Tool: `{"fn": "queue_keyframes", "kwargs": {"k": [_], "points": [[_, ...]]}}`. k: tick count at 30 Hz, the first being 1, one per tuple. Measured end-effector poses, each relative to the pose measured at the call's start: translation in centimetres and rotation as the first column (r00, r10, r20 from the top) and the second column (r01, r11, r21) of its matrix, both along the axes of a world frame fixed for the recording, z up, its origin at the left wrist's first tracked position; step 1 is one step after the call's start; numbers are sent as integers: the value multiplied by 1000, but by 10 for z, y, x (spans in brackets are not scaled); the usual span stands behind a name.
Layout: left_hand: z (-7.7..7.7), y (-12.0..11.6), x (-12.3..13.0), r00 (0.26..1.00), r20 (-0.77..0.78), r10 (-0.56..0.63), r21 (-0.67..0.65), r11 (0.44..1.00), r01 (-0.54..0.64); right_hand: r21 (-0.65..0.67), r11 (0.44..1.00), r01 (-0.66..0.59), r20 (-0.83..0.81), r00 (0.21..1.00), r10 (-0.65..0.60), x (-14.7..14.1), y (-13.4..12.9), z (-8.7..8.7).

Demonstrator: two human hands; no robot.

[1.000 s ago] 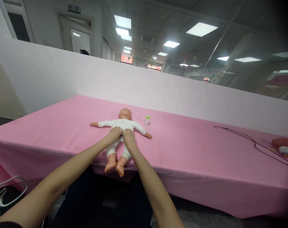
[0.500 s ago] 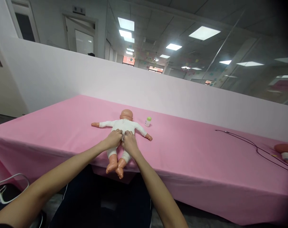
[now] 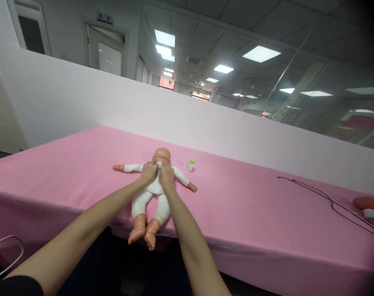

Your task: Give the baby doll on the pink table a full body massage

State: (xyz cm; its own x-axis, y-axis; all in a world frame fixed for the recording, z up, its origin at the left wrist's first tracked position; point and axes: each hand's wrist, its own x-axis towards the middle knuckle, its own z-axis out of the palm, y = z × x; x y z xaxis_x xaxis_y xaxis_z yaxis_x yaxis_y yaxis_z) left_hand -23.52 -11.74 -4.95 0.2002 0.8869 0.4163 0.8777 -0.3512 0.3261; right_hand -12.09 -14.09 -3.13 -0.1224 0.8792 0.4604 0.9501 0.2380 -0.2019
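A baby doll [image 3: 157, 187] with a white cloth body lies stretched out, its smooth, featureless head side up and its head away from me. Its arms spread to both sides and its bare feet reach the table's near edge. On the upper back, just below the neck, my left hand [image 3: 149, 172] is closed, with curled fingers pressed into the white cloth. Close beside it my right hand [image 3: 166, 174] grips the cloth in the same way. The fingertips are partly hidden. A small bottle with a green cap [image 3: 191, 165] stands right of the doll's head.
A pink cloth [image 3: 236, 197] covers the table, which meets a low white wall [image 3: 205, 123] with glass above it. Dark thin cables [image 3: 316, 190] lie to the right, near an orange-and-white object [image 3: 370, 205]. A white cable [image 3: 17, 257] loops at lower left.
Both my hands have moved up the doll's back, from its lower back to just below the neck. More of its lower body and legs shows. The view has shifted slightly.
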Motion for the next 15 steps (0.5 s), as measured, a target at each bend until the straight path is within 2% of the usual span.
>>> {"fn": "queue_keyframes", "kwargs": {"k": [3, 8, 15], "points": [[-9, 9, -1, 999, -18, 40, 0, 999, -40, -54, 995, 79, -32, 996, -80, -2, 9, -16], [-9, 22, 0, 997, -67, 37, -22, 999, -39, -110, 983, 145, -13, 989, -147, -1, 21, -28], [-15, 9, -1, 991, -122, -48, 69, 996, 57, 22, 993, 114, 59, 992, -115, 1, 16, -35]]}}
